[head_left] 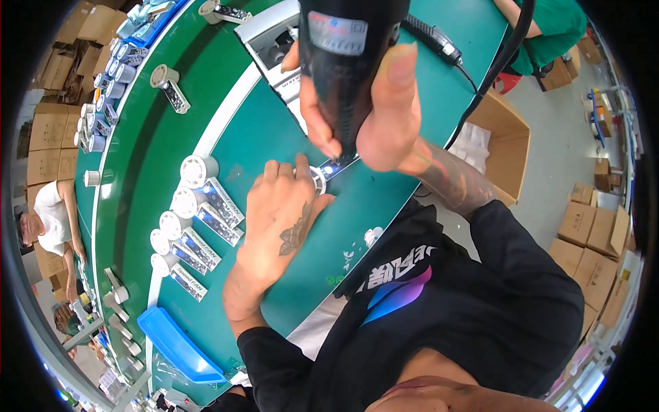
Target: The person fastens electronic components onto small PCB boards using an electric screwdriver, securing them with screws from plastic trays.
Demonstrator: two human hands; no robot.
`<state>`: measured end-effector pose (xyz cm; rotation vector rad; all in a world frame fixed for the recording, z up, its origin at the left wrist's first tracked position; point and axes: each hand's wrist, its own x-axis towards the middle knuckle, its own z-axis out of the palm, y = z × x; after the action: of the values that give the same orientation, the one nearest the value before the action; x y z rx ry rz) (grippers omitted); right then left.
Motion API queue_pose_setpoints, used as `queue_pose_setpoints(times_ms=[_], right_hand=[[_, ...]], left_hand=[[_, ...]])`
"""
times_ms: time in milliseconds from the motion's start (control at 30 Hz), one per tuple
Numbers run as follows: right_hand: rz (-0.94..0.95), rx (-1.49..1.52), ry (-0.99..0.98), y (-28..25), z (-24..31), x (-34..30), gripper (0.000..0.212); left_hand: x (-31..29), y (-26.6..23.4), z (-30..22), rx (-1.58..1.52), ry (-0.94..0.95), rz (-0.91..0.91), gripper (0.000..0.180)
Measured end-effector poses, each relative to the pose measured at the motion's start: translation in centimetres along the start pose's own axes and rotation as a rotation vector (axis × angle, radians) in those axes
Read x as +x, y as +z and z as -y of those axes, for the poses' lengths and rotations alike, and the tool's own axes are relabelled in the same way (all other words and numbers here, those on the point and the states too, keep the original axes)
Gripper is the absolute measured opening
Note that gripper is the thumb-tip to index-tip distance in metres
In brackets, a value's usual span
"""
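Right grip [388, 117] is wrapped around a chunky black power driver [347, 82], nose down. Left grip [281, 206] covers most of a round white piece [319, 180] on the green tabletop [295, 288]; can't tell how tight. Similar white pieces [184, 204] with speckled strips sit to the left, small lettering on them. Driver's got a silvery printed label [336, 33], too blurry for me.

From the wearer's head, one wide fisheye view faces steeply down, near the two bare hands [274, 216] and the green, smooth-topped table [302, 275], catching the black printed shirt [480, 288] below and stacked brown cardboard boxes [582, 233] either side.
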<state>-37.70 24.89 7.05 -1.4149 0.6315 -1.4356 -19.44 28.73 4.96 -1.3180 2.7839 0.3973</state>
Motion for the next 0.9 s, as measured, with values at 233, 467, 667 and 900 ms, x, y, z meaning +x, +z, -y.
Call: queue_pose_setpoints(times_ms=[233,467,667,900], right_hand=[[-0.015,0.145,0.063,1.8,-1.0,-0.7,0.108],[0.012,0.124,0.047,1.8,-1.6,-1.8,0.108],[0.131,0.331,-0.058,1.5,-3.2,-2.9,0.091],[0.188,0.14,-0.019,-0.5,-5.4,-4.9,0.075]], left_hand=[[0.0,0.2,0.2,-0.023,0.065,-0.065,0.04],[-0.2,0.6,0.1,-0.019,0.053,-0.053,0.037],[-0.4,0.9,0.2,-0.029,0.017,-0.048,0.031],[-2.2,-2.3,-0.9,-0.311,0.025,-0.246,0.021]])
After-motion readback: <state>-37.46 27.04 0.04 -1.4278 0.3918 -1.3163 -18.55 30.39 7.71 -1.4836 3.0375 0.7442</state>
